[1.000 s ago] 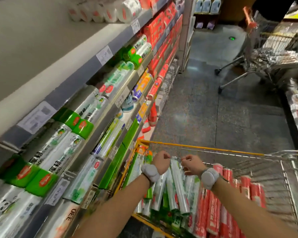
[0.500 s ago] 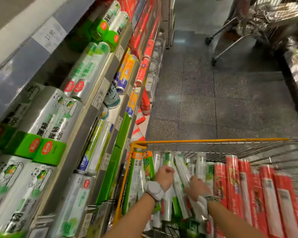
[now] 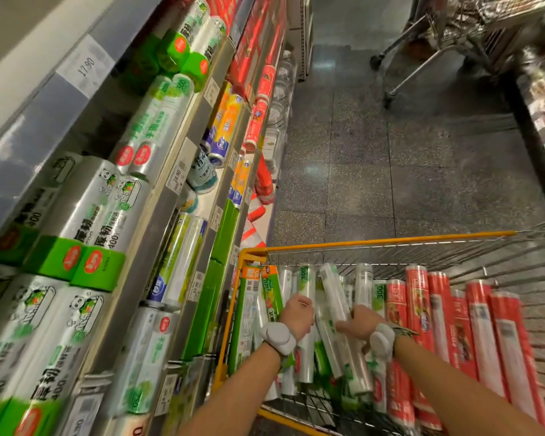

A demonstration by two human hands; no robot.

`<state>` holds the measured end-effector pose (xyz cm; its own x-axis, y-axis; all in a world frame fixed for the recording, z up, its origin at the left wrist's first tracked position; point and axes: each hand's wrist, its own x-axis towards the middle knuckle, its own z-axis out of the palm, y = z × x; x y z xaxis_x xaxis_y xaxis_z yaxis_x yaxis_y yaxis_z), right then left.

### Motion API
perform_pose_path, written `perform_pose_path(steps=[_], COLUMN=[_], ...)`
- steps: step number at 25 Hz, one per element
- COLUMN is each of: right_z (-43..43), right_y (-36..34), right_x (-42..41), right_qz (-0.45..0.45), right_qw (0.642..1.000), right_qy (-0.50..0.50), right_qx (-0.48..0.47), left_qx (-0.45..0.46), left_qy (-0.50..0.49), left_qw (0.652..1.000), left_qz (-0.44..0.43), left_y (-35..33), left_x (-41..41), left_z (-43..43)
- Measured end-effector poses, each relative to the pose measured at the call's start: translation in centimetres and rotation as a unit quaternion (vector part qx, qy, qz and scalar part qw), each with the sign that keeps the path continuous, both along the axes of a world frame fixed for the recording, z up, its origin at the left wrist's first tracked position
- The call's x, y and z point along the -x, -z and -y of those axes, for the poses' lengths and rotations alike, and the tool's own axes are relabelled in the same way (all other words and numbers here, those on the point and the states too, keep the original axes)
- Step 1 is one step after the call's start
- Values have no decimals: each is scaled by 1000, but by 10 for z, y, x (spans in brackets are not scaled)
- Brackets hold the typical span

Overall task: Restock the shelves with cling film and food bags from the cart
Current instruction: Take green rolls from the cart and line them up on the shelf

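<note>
Two hands [image 3: 297,313] [image 3: 361,322] around two rolls [image 3: 306,283] [image 3: 332,289]

One wide-angle camera on the head looks steeply down and forward, close above the cart [image 3: 390,243]; shelves [image 3: 158,221] run left of the cart, floor [image 3: 390,171] beyond it.

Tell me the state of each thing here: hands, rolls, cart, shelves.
Left hand, gripping a clear roll in the cart.
Right hand, gripping a tilted roll beside it.
Red rolls, leaning in the cart, untouched.
Cart, loaded, standing beside the shelves.
Shelves, stocked.
</note>
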<state>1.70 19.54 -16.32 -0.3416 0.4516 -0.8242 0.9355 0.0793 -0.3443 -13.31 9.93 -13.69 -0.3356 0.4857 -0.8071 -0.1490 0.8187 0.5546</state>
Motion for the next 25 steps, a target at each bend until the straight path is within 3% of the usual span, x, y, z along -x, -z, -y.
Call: perform_pose_path(steps=[4,11,15,21,25], right_z=[-5,-8,6,39,72], right_y=[-49,-152,-210,-298,-355], right_x=[-14,-34,-47,-58,-45], right_qz=[-113,-294,-398,-525,-563], right_qw=[991,943,891,819,793], right_qy=[66,143,184,145,122], right_qx=[13,68,120,178,199], left_qx=[18,-77,-121,-59,-41], left_qy=[58,114,79,57,24], left_qw=[998,990,981,945,914], left_qz=[31,13,-129,-318,-402], left_y=[-47,-152,-209,-308,-372], left_x=[-24,-85,-117,-146,-142], left_z=[3,30,54,107,171])
